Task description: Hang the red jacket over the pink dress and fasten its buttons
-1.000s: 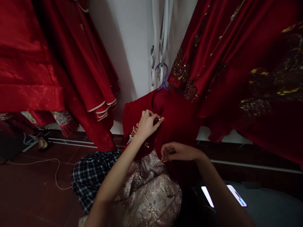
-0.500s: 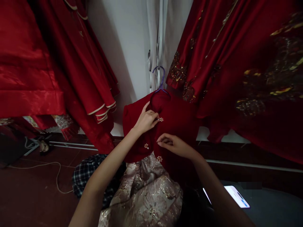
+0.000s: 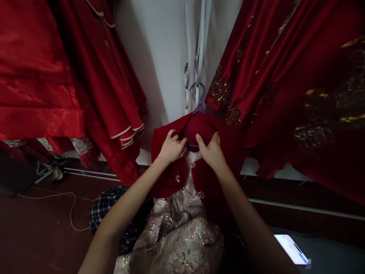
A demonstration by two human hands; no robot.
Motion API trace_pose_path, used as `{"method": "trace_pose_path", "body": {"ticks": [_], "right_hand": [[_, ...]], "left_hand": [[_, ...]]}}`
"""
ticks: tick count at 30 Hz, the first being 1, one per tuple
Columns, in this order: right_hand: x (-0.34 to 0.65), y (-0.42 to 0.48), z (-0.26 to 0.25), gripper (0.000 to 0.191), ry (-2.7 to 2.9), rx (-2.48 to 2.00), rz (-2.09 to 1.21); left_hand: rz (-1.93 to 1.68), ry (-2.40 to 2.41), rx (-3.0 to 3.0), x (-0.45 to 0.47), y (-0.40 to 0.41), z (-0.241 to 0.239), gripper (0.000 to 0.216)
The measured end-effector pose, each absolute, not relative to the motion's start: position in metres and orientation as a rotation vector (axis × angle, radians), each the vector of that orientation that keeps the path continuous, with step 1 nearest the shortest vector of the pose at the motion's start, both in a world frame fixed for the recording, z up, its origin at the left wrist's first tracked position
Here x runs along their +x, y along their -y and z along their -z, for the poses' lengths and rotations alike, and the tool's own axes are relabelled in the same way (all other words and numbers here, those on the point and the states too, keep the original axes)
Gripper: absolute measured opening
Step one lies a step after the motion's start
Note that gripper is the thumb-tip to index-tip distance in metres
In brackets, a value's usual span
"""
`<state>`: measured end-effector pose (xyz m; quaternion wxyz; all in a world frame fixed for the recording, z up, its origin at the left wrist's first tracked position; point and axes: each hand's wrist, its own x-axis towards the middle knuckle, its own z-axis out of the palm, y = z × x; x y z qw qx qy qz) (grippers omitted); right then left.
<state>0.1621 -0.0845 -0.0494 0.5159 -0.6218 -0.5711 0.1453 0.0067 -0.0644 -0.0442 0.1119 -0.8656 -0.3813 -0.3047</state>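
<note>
A dark red jacket (image 3: pixel 162 182) hangs on a purple hanger (image 3: pixel 202 99), its front pulled apart at the top. My left hand (image 3: pixel 172 148) has its fingers closed on one front edge. The opposite edge is in my right hand (image 3: pixel 211 152), thumb raised, fingers partly hidden behind the cloth. Between the hands show the jacket's inside and the hanger's lower bar. Flower-shaped buttons sit lower on the front, one on the left side (image 3: pixel 178 178) and one on the right (image 3: pixel 201 195). Pale floral brocade cloth (image 3: pixel 176 236) with a metallic sheen shows through the gap and spreads below.
Red garments (image 3: pixel 114 83) hang at left, and embroidered red ones (image 3: pixel 273 76) at right. A white metal stand (image 3: pixel 202 45) holds the hanger. Plaid cloth (image 3: pixel 107 209) lies lower left beside a cable (image 3: pixel 72 213). A lit phone (image 3: pixel 292 249) rests lower right.
My left hand has left the upper flower button. My right hand has risen to the other front edge, and the jacket front has opened, showing its inside and the hanger bar.
</note>
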Motion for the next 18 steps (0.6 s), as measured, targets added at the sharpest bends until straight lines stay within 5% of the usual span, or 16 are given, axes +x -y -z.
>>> {"method": "trace_pose_path", "body": {"ticks": [5, 13, 18], "right_hand": [[0.19, 0.085, 0.067, 0.082, 1.363, -1.723, 0.108], [0.255, 0.064, 0.066, 0.068, 1.546, -1.932, 0.29], [0.277, 0.065, 0.037, 0.065, 1.689, -1.986, 0.329]], "left_hand": [[0.876, 1.432, -2.157, -0.004, 0.057, 0.044, 0.051], [1.128, 1.73, -1.969, -0.023, 0.036, 0.039, 0.077], [1.358, 1.951, -2.266, -0.074, 0.003, 0.032, 0.032]]}}
